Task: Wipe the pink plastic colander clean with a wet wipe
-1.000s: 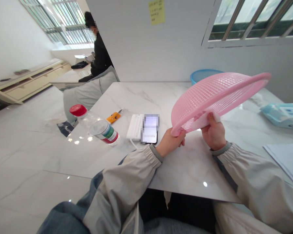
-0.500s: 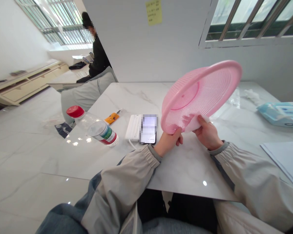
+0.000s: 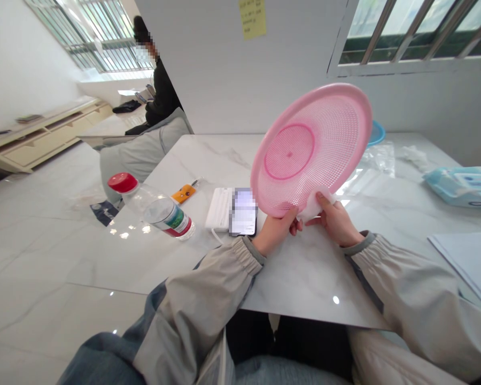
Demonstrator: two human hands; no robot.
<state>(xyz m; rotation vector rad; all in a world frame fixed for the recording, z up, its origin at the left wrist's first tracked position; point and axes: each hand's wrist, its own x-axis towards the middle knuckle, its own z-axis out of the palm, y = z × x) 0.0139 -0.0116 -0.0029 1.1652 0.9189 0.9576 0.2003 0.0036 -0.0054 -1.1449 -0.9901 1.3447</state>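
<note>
Held tilted above worktop [image 3: 304, 283]: pink basket [image 3: 328, 136], gripped at rim by left hand [image 3: 277, 231], with white tissue [image 3: 314, 205] pinched at rim in right hand [image 3: 338, 220]. Possibly prone to tipping through loosening of one-sided grip.

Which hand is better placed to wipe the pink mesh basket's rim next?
Probably the right hand: it holds the white wipe against the rim of the pink mesh basket, while the left hand grips that rim.

Left hand [image 3: 278, 230] and right hand [image 3: 338, 220] — both gripping, close together.
</note>
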